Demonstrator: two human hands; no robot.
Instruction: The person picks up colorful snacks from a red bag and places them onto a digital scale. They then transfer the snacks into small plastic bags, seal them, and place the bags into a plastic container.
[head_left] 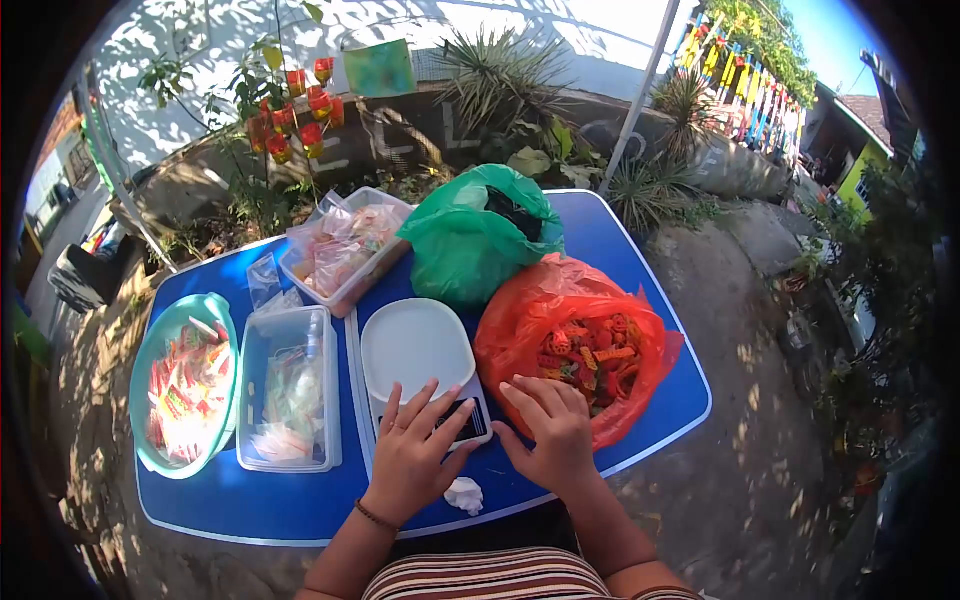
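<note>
My left hand [420, 450] is over the front of a white kitchen scale [418, 350], fingers spread, partly hiding its dark display. My right hand [550, 428] is open just right of the scale, its fingertips near the rim of a red plastic bag [510, 320]. Inside that bag lie many orange and red wheel-shaped and ridged snack pieces [590, 358]. Neither hand holds anything. A crumpled white tissue [464, 496] rests on the blue table [350, 510] below my left hand.
Behind the scale stands a green plastic bag [465, 250]. To the left are a tub of clear plastic bags [290, 385], a teal basin [140, 420] of small red-and-white packets, and a container of filled packets [345, 235]. A metal pole [640, 95] rises behind the table.
</note>
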